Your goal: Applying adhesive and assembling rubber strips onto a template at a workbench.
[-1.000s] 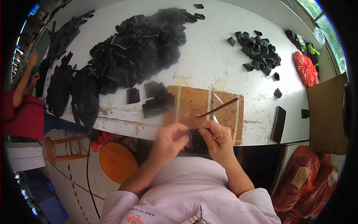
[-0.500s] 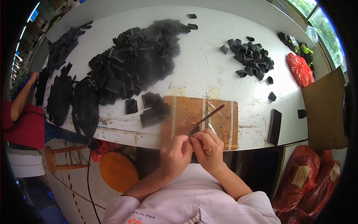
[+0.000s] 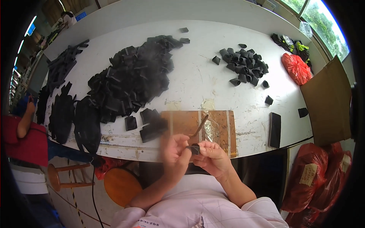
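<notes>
Left hand (image 3: 175, 149): blurred with motion, fingers curled in against the small black piece (image 3: 194, 148), sharing the grip on it.
Right hand (image 3: 212, 156): closed on that same piece, pinching it at the near edge of the desk (image 3: 197, 76).
Piece in hand: held between both hands just in front of the brown board (image 3: 182, 122); too small and dark to read its shape.
Thin stick (image 3: 200, 126): slants up from the hands over the board; whether a finger grips it I cannot tell.
Done so far: by my reading, the smaller heap of curled black pieces (image 3: 243, 65) far right looks like the finished lot.
Left to do: the big black heap (image 3: 131, 81) in the middle dwarfs it, plus flat black stacks (image 3: 152, 125) beside the board, so most seems ahead.
Containers: red bag (image 3: 296, 68) far right on the desk, knotted, contents hidden; more red bags (image 3: 323, 178) on the floor at right, likewise hidden.
Also there: a dark flat slab (image 3: 274, 130) right of the board.
</notes>
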Available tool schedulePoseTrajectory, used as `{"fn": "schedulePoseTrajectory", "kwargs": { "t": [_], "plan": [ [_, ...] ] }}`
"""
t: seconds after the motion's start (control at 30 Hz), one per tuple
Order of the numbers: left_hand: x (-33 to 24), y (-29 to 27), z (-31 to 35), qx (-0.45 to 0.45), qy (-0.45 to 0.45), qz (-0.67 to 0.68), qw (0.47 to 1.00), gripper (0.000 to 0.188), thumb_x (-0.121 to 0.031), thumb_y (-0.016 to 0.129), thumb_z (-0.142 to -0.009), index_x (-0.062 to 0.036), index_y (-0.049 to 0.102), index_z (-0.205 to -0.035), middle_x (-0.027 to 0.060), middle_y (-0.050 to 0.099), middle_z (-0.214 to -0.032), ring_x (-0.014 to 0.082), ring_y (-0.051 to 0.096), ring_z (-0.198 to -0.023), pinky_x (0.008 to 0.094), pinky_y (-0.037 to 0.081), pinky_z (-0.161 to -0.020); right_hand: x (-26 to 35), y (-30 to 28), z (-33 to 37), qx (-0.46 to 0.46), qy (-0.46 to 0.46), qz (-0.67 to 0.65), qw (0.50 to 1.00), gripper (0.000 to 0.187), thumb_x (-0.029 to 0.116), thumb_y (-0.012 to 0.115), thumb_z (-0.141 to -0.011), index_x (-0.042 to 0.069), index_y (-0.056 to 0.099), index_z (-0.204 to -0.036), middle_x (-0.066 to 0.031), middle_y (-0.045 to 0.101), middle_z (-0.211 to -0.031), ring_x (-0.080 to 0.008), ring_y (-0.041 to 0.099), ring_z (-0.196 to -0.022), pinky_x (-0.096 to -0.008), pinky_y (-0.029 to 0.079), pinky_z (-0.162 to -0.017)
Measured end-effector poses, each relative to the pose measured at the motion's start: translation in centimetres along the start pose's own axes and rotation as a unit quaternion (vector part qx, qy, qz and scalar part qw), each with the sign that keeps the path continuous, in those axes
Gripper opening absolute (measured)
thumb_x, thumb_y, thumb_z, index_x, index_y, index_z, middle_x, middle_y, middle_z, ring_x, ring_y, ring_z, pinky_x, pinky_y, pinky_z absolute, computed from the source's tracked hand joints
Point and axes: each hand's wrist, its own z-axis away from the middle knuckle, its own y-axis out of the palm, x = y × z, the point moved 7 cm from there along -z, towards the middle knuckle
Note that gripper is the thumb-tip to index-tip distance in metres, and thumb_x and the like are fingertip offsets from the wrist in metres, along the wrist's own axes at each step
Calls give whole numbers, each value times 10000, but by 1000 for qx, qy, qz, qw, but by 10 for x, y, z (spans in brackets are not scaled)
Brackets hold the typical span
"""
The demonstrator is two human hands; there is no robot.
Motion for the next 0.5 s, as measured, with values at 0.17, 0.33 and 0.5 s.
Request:
{"fn": "schedulePoseTrajectory", "kwargs": {
  "t": [0.17, 0.33, 0.5],
  "plan": [
    [-28, 12, -11, 33, -3, 129, 991, 176, 75, 459, -790, 22, 486, -956, 151, 579, -870, 28, 399, -378, 174, 304, -320, 44, 33, 15, -43, -96, 266, 958, 235, 264, 542, -864, 63, 513, -746, 48, 424, -679, -46, 384, -621, -199, 324, -523],
    [-74, 65, -15, 236, -210, 496, 809, 306, -14, 453, -838, 4, 463, -1143, 125, 578, -903, 15, 295, -351, 169, 257, -324, 103, 94, 6, 49, -192, 331, 922, 214, 248, 557, -859, 55, 545, -769, 40, 452, -652, -34, 360, -531, -167, 299, -468],
    [-33, 40, -38, 201, -189, 421, 864, 274, -40, 470, -845, -14, 512, -1114, 114, 591, -934, 22, 291, -373, 155, 233, -344, 87, 61, -26, 111, -88, 327, 934, 288, 318, 511, -881, 66, 520, -742, 47, 436, -619, -46, 361, -559, -193, 295, -493]
  ]
}}
